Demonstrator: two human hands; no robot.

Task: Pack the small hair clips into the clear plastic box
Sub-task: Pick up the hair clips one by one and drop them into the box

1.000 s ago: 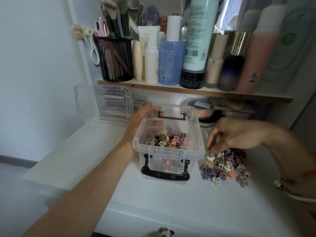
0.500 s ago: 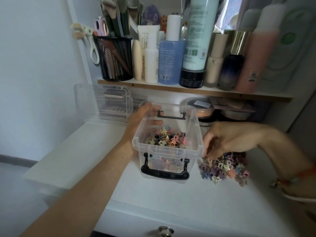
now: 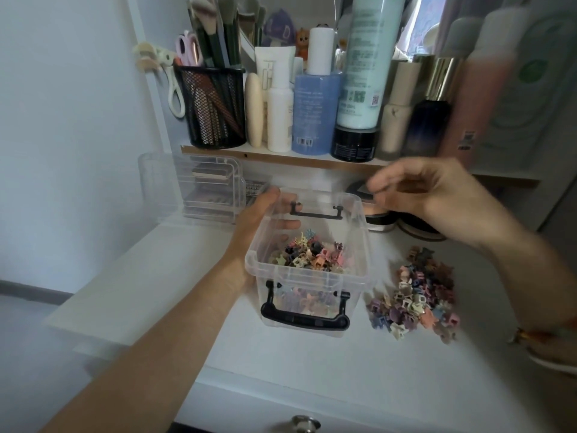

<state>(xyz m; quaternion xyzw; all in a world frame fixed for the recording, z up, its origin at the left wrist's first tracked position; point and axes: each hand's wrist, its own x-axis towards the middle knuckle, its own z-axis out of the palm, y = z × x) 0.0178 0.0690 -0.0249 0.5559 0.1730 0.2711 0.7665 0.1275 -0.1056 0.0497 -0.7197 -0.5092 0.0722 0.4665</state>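
Observation:
The clear plastic box with black latches stands open on the white tabletop, and several small pastel hair clips lie inside it. My left hand grips the box's left wall at the back corner, fingers reaching inside. A loose pile of hair clips lies on the table just right of the box. My right hand hovers blurred above the box's back right corner with curled fingers. Whether it holds a clip is unclear.
A shelf just behind and above carries a black mesh brush cup and several tall bottles. A clear organizer stands back left. Round compacts sit behind the box. A drawer knob is at the front edge.
My right hand has risen from the loose pile and moved up and left over the box's back right corner. My left hand and the box have stayed put.

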